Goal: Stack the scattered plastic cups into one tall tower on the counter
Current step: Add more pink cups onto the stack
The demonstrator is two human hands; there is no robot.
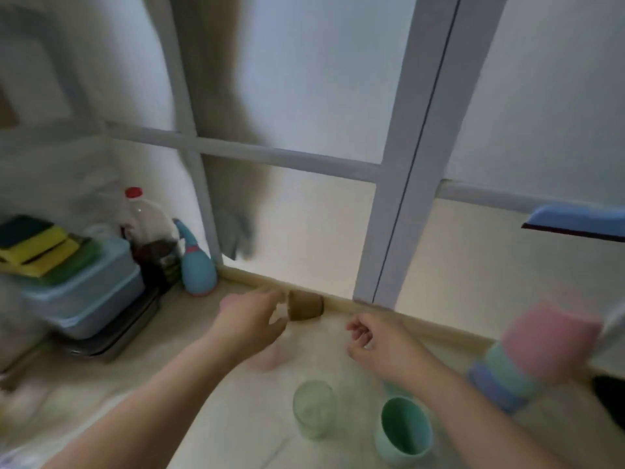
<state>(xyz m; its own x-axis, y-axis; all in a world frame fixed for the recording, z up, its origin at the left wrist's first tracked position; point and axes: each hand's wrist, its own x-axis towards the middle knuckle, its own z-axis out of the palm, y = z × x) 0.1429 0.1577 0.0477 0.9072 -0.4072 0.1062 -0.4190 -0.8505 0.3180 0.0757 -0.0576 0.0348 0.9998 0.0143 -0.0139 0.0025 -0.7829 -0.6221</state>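
Two bare forearms come into view from about 7 and 5 o'clock, with no sleeve, cuff, watch, bracelet or glove on either as far as the frame edge. The left hand (252,321) and the right hand (375,345) are both uncovered, and no ring can be made out on any of the fingers (355,328), though motion blur softens the fine detail. The forearms look slender and smooth, and blur hides any marks on them.
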